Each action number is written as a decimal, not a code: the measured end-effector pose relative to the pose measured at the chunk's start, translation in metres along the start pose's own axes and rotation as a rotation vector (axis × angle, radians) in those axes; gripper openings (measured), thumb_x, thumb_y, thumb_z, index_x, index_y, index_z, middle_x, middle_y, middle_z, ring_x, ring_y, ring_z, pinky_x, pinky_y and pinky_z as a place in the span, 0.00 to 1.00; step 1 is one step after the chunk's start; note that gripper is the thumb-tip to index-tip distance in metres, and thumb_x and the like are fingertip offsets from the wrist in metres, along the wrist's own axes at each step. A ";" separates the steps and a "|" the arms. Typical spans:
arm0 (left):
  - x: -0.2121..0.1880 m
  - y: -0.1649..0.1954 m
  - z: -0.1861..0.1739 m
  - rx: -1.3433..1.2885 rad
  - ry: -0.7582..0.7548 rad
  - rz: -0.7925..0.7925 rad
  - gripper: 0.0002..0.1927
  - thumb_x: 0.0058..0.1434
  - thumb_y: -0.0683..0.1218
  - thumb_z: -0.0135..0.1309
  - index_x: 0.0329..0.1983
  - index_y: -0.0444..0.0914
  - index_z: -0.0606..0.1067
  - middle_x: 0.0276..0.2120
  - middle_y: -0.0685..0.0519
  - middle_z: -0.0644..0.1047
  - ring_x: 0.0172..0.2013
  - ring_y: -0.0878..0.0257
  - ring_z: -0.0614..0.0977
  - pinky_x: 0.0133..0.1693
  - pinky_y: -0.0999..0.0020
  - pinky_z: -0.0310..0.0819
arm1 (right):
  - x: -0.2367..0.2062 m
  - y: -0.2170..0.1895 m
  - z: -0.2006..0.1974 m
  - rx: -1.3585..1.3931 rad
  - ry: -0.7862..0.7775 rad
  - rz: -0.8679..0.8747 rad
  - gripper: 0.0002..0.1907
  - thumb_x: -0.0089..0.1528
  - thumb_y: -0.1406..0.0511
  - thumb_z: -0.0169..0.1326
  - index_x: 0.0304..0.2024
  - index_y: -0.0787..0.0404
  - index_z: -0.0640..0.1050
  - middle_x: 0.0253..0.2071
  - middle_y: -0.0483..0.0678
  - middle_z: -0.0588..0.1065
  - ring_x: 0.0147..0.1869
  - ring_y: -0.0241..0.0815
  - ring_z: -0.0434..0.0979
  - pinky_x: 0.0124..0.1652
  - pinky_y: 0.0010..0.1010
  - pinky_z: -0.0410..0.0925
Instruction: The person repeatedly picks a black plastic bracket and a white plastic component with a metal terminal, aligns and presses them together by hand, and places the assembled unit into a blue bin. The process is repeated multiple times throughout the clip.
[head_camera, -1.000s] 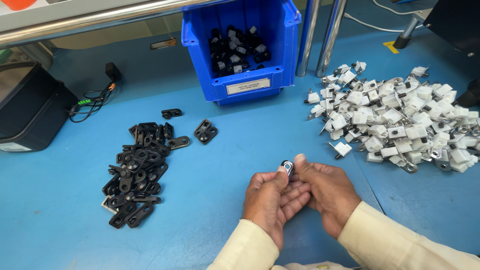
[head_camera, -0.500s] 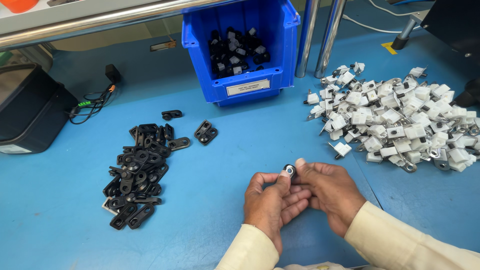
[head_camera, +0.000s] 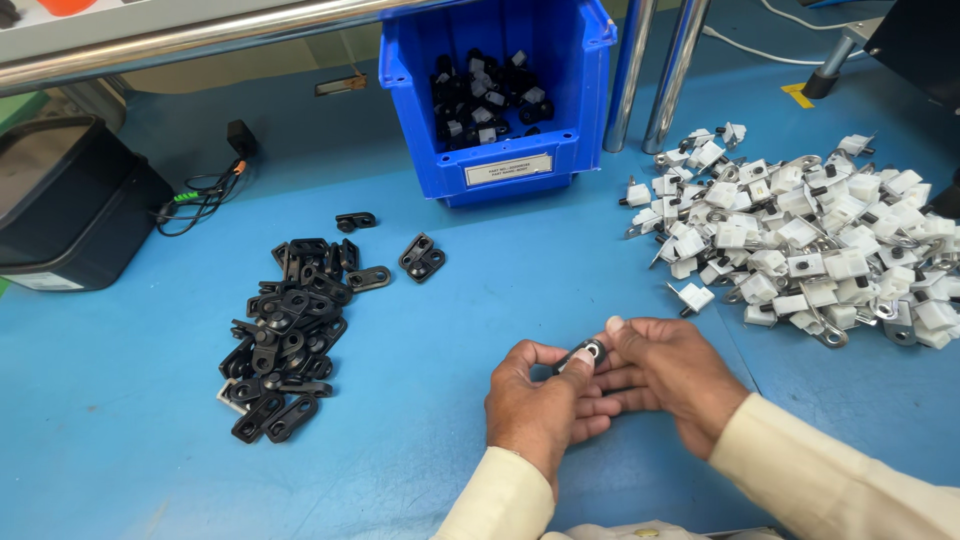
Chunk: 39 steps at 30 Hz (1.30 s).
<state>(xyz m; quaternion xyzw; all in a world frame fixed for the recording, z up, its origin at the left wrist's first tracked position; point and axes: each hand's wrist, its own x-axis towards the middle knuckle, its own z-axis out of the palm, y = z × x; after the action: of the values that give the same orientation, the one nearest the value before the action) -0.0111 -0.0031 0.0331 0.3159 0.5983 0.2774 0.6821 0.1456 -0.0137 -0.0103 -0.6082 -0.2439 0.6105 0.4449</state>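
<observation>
My left hand (head_camera: 540, 400) and my right hand (head_camera: 670, 370) meet near the front of the blue table, fingertips pinched together on one small black part with a silver ring (head_camera: 590, 352). A white piece shows at my right thumb tip, pressed against that part. To the left lies a heap of several black flat plastic brackets (head_camera: 285, 335). To the right spreads a pile of several white plastic blocks with metal tabs (head_camera: 810, 235). One white block (head_camera: 692, 296) lies apart, closest to my right hand.
A blue bin (head_camera: 495, 165) holding assembled black-and-white parts stands at the back centre. Two metal posts (head_camera: 655, 70) rise beside it. A black box (head_camera: 65, 205) with cables sits at far left. Two loose black brackets (head_camera: 422, 256) lie between heap and bin.
Both hands have shifted slightly toward me with the small part still pinched between them; the fingers have turned it a little. The piles have not moved.
</observation>
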 end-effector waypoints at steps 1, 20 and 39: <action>0.001 0.000 -0.001 -0.016 -0.009 -0.008 0.09 0.63 0.45 0.57 0.41 0.36 0.72 0.32 0.45 0.82 0.31 0.59 0.88 0.33 0.68 0.85 | 0.001 0.000 -0.001 -0.049 -0.013 -0.014 0.14 0.65 0.60 0.51 0.40 0.66 0.79 0.34 0.55 0.81 0.33 0.44 0.82 0.35 0.36 0.77; 0.002 -0.002 0.001 0.050 -0.074 0.008 0.10 0.63 0.45 0.57 0.40 0.35 0.72 0.30 0.44 0.81 0.28 0.57 0.87 0.30 0.66 0.85 | 0.014 0.003 -0.005 -0.356 0.048 -0.177 0.10 0.63 0.64 0.58 0.36 0.67 0.81 0.29 0.52 0.80 0.27 0.40 0.76 0.30 0.31 0.72; 0.016 0.000 -0.004 -0.044 -0.128 -0.018 0.12 0.63 0.47 0.57 0.42 0.34 0.73 0.31 0.46 0.80 0.32 0.56 0.87 0.34 0.65 0.86 | -0.004 -0.001 -0.020 -0.731 -0.022 -0.610 0.17 0.56 0.68 0.62 0.48 0.61 0.85 0.40 0.46 0.84 0.41 0.34 0.86 0.41 0.26 0.77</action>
<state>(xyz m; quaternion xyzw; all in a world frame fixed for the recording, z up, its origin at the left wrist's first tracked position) -0.0125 0.0087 0.0226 0.3127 0.5500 0.2638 0.7281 0.1642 -0.0208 -0.0101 -0.6189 -0.6149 0.3326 0.3581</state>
